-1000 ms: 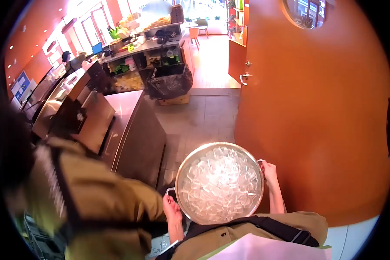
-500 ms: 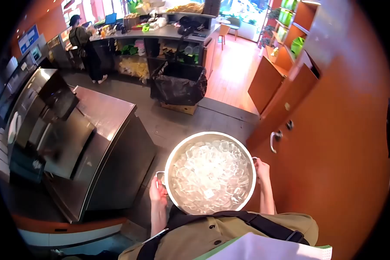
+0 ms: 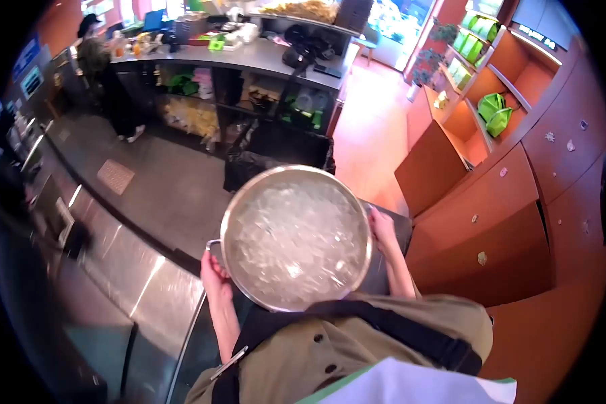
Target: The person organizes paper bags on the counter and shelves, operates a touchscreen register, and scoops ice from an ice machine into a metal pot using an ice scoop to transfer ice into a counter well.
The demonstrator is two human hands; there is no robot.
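Head view shows you carrying a wide metal pot [image 3: 249, 195] brimful of ice [image 3: 293, 236], held level against your chest. Your left hand [image 3: 213, 275] clenches the small handle on the pot's left rim; your right hand [image 3: 384, 232] wraps its fingers [image 3: 377, 219] over the opposite rim, so the load stays balanced. Left of the pot runs a steel table [image 3: 124, 283]. Beyond the pot sits a black bin bag [image 3: 276, 151], and farther beyond, a person [image 3: 108, 74] stands at a cluttered table [image 3: 249, 54]. Right of the pot rise orange cabinets [image 3: 491, 209].
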